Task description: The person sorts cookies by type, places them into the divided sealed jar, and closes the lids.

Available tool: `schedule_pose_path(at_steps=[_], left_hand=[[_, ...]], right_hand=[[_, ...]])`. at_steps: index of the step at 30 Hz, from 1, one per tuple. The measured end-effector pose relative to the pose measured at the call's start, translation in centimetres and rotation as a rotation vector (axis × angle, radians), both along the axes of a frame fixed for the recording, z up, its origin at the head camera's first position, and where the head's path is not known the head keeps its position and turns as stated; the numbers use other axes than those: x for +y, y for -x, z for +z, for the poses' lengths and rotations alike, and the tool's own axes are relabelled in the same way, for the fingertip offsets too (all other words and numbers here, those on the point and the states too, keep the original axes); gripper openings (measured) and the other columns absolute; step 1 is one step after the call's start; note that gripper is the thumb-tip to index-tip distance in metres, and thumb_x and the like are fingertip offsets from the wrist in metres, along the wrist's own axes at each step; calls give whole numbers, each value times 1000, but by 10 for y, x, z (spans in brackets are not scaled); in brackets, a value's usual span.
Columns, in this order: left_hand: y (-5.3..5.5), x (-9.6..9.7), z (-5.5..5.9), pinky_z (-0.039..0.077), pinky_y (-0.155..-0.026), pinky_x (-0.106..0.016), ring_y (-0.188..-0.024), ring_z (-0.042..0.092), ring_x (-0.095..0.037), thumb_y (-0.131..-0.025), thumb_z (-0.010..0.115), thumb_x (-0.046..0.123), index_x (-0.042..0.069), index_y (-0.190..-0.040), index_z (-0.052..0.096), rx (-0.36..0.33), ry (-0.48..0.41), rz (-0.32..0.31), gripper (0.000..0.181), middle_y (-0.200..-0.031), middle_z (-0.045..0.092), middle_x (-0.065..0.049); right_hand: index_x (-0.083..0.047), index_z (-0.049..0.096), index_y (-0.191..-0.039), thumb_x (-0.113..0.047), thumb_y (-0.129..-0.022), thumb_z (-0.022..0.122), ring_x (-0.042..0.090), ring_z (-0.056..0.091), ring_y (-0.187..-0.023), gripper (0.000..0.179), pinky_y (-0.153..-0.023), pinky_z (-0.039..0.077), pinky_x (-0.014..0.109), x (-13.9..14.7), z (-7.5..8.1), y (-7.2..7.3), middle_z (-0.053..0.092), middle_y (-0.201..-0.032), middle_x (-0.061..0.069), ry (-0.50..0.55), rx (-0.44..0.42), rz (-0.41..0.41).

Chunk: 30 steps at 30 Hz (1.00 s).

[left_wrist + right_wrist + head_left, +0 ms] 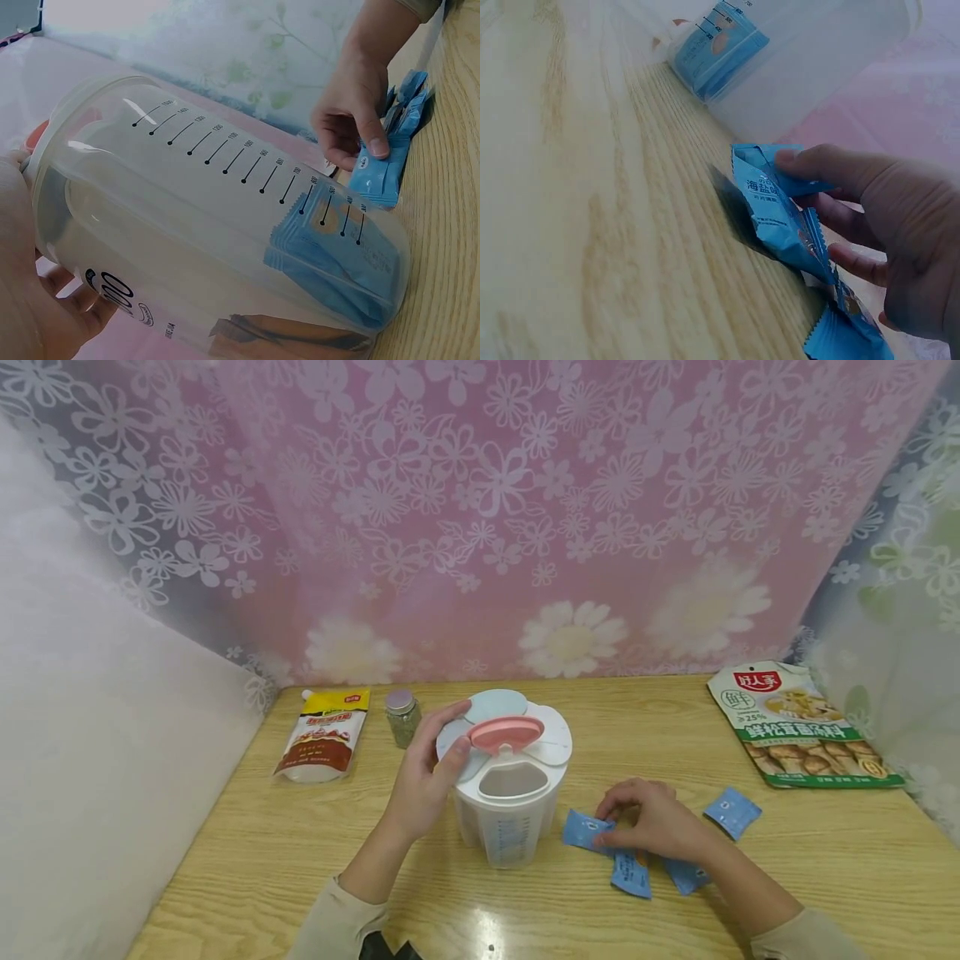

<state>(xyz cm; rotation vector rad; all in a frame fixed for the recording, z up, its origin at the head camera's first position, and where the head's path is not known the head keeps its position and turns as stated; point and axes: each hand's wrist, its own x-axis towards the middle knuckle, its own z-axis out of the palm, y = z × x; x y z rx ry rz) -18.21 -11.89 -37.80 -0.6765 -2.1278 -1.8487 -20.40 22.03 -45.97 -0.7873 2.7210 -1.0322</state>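
A clear storage container (512,839) with printed volume marks stands upright, its white lid (553,739) carrying a raised pink flap (508,733) above an opening. My left hand (427,781) grips the lid's left side, thumb beside the flap. Inside the container, a blue sachet (337,255) lies at the bottom of one compartment; something brown (289,336) shows in another. To the right, my right hand (652,818) pinches a blue sachet (585,831) between thumb and fingers. Close under that hand lie more sachets (632,872), and another sachet (732,812) sits apart to its right.
A small jar with a purple lid (402,718) stands behind my left hand. Farther left is a yellow, white and brown pouch (324,735). A large green and white food bag (802,727) lies at the back right. Floral cloth (480,527) hangs behind the wooden table (247,868).
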Motion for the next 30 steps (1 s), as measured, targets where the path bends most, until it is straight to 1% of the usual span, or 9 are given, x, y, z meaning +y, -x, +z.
schedule_pose_path(at_steps=[2,5,8,11,15,18,22,26,30], left_hand=[[0,0,0,43,-106,-20,-130,46,-24,-103,52,22,11,-144,50,4,-1,3,43,-143,46,-11],[0,1,-1,42,-106,-20,-130,46,-24,-103,52,22,11,-144,50,8,0,9,43,-143,46,-11],[0,1,-1,42,-106,-20,-130,46,-24,-103,53,21,10,-144,51,11,2,15,42,-143,46,-11],[0,1,-1,43,-106,-20,-130,47,-24,-103,53,22,11,-144,51,11,4,15,43,-142,47,-11],[0,1,-1,43,-106,-20,-129,47,-24,-103,53,22,11,-144,50,12,7,14,43,-142,47,-11],[0,1,-1,42,-106,-20,-129,47,-24,-103,53,21,10,-144,50,16,4,15,43,-142,47,-12],[0,2,-2,42,-106,-20,-129,47,-23,-103,53,20,9,-143,51,27,-3,12,42,-142,47,-12],[1,2,-2,43,-105,-20,-128,48,-24,-103,53,21,9,-143,51,42,-8,9,42,-142,47,-13],[1,2,-2,42,-106,-20,-130,47,-24,-102,53,20,9,-143,51,29,-9,12,42,-143,47,-12]], right_hand=[[-33,71,-90,-47,-79,82,1,62,-89,22,-87,50,31,1,0,0,68,-90,-19,30,-28,-8],[-28,72,-94,-43,-83,80,5,63,-91,20,-82,52,27,1,1,-1,70,-92,-12,103,-106,-28],[-24,73,-96,-37,-85,79,8,63,-93,18,-82,51,30,1,5,-2,71,-95,-6,191,-175,-57],[-18,73,-98,-29,-88,77,11,63,-93,15,-82,53,35,0,12,-3,71,-98,-1,263,-204,-62],[-10,71,-103,-22,-92,73,9,60,-80,17,-70,52,31,0,20,-5,69,-96,1,336,-264,-77],[-7,69,-105,-23,-94,70,6,51,-63,19,-53,46,27,-1,27,-7,67,-87,-2,384,-321,-93],[-4,67,-109,-23,-98,65,12,49,-52,22,-42,41,31,0,34,-10,65,-89,-2,419,-345,-86],[-4,65,-113,-24,-100,62,19,60,-57,24,-49,51,36,0,39,-12,66,-100,0,423,-324,-76],[-4,64,-115,-21,-100,61,21,68,-63,23,-55,56,38,1,43,-15,67,-99,-1,454,-322,-51]])
